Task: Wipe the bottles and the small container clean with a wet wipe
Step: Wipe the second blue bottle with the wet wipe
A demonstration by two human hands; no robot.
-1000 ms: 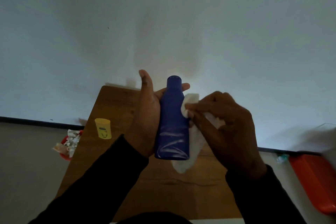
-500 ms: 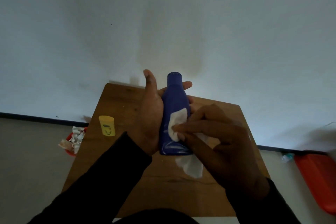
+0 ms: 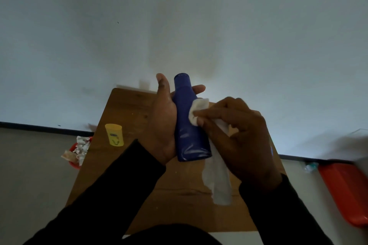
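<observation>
Holding the dark blue plastic bottle (image 3: 188, 123) above the brown wooden table (image 3: 127, 117), the left hand (image 3: 164, 125) wrapped it (cap upward); the right hand (image 3: 237, 135) pinched a white wet wipe (image 3: 199, 110) against its side.

The right hand (image 3: 239, 135) has moved the wipe (image 3: 198, 110) back up the bottle (image 3: 189, 123), from the middle of the body half a second ago to its right edge below the neck.
</observation>
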